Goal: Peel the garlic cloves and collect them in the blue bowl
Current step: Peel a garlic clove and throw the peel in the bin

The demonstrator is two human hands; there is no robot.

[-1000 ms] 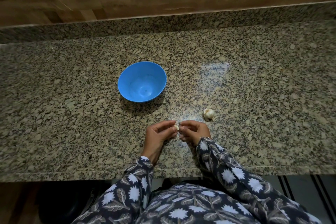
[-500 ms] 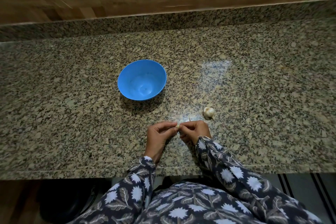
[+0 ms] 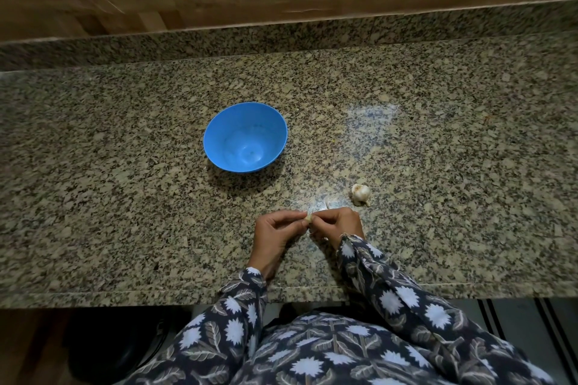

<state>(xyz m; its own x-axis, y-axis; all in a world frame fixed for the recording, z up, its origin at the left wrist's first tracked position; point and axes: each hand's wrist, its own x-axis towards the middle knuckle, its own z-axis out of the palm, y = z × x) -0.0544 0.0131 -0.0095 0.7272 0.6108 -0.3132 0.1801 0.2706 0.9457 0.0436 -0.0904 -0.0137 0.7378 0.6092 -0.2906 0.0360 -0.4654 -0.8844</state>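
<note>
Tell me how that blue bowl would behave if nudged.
The blue bowl looks like plastic and holds no cloves, so probably light. On the glossy granite counter it would likely slide; its narrow base might let it tip.

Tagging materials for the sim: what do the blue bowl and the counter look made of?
Blue bowl: probably plastic, smooth with a soft sheen; even saturated colour, thin rim, dull highlight inside.
Counter: polished granite or a lookalike; speckled tan-and-black grain, with a glossy reflection patch to the right of the bowl.
</note>
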